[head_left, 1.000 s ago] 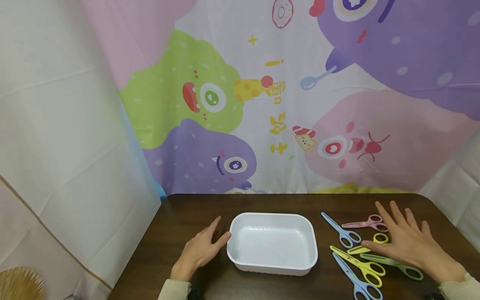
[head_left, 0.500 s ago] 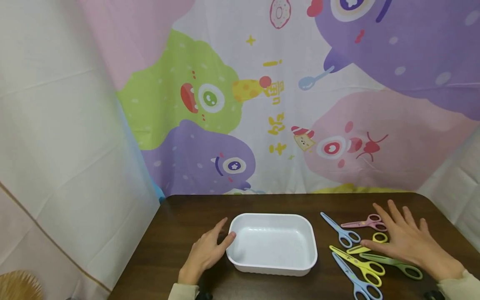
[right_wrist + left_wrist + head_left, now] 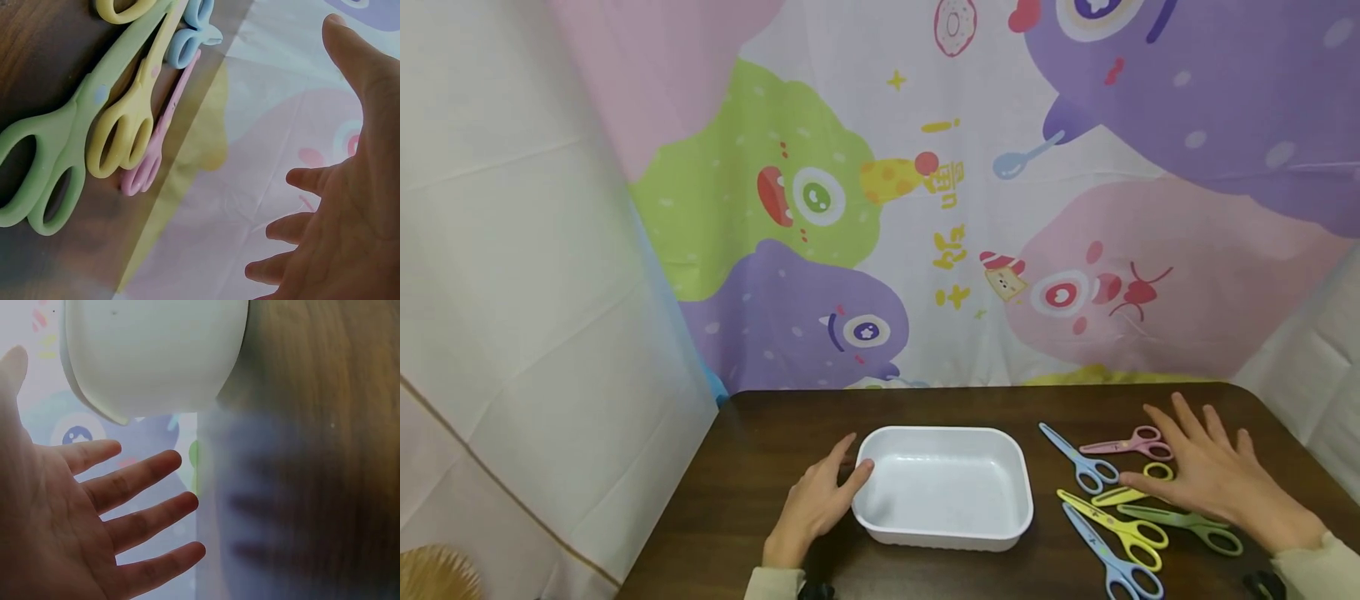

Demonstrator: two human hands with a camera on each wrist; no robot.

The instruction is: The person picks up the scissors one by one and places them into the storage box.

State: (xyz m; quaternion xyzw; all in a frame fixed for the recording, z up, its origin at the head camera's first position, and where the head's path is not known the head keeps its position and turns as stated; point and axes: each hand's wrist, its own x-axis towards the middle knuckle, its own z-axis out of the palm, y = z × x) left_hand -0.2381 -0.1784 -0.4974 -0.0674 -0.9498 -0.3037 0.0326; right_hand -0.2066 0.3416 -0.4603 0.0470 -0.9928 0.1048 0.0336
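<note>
A white rectangular tray [image 3: 943, 537] stands on the dark wooden table. My left hand [image 3: 816, 500] is at its left side, fingers spread, thumb over the rim in the head view; the left wrist view has the fingers apart beside the tray's end wall [image 3: 156, 375]. My right hand [image 3: 1217, 475] is spread, palm down, above the scissors on the right and holds nothing. Below and beside it lie pink scissors [image 3: 1138, 443], green scissors [image 3: 78, 119], two yellow pairs, one partly hidden by the hand, and two blue pairs, the nearer blue scissors [image 3: 1105, 550] cut off by the frame's bottom.
A cartoon-printed cloth [image 3: 955, 333] hangs behind the table's back edge. White cloth walls [image 3: 565, 250] stand at left and right. A straw-coloured, bristly round object [image 3: 437, 575] shows at the lower left, beyond the table [image 3: 722, 500].
My left hand has moved right, up to the tray, its thumb now over the rim. My right hand has hardly moved; the tray and scissors lie as before.
</note>
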